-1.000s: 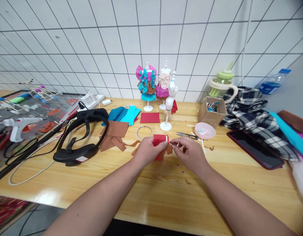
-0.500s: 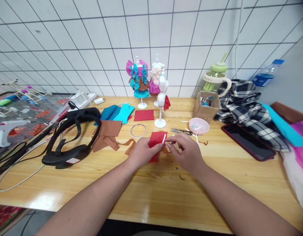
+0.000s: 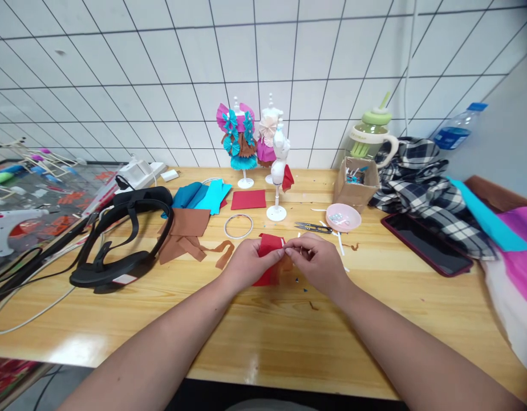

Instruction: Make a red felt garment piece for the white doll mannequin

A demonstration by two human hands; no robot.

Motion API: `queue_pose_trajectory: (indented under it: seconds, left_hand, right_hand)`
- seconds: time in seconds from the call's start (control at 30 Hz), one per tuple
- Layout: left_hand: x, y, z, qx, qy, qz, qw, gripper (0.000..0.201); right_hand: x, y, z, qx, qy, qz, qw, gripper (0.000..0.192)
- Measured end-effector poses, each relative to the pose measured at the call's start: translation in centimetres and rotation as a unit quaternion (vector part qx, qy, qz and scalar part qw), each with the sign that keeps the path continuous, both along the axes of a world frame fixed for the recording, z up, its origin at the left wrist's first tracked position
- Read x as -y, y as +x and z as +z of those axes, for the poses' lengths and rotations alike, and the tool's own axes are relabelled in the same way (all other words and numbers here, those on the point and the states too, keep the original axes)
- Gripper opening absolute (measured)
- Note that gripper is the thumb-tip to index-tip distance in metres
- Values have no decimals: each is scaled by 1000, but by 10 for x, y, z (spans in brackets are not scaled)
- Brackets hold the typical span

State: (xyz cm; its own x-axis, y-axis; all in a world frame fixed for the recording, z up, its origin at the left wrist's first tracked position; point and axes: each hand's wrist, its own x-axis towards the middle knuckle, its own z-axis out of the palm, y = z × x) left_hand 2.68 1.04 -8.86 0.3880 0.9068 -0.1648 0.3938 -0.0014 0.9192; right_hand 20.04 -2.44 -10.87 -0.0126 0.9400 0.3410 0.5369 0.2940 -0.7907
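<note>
2 hands are working on 1 small piece of red fabric (image 3: 268,249) just above the wooden table (image 3: 263,337), right in the middle of the view. The left hand (image 3: 245,264) is pinching it closed from the left side, looks like it's just steadying the cloth, while the right hand (image 3: 320,261) is nipping its fingertips together at the top edge where a little white strip is sticking out. So both hands are clamped on the fabric, no gap showing between finger and thumb on either.

Just behind the hands, a thin white ring (image 3: 238,226) is lying flat, with brown fabric scraps (image 3: 185,234) to its left and a flat red square (image 3: 248,200) further back. Thread snips (image 3: 315,228) and a pink dish (image 3: 343,217) of small bits are sitting within easy reach of the right hand, probably parked there for that reason.

Further out, 3 mini mannequins are standing near the tiled wall: a bare white one (image 3: 278,171) in front with a red scrap hanging off it, and 2 dressed ones (image 3: 236,137) behind. A black headset (image 3: 122,240) is resting off to the left, a cardboard box (image 3: 356,182) and a dark tablet (image 3: 426,244) off to the right.
</note>
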Motion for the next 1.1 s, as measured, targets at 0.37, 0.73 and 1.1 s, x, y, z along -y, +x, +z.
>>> queue_pose_trajectory:
  seconds: [0.37,0.73,1.1]
  left_hand:
    - [0,2,4,-2,-6,35,999,17]
    - [-1,1,1,-19,-25,22,999,17]
    - [-1,0,-1,0,-17,0,1000,32]
  right_hand:
    - [8,-4,2,49,45,30,997,18]
    - [4,0,-1,95,46,3,994,18]
    - [3,-4,-2,10,9,-24,1000,14]
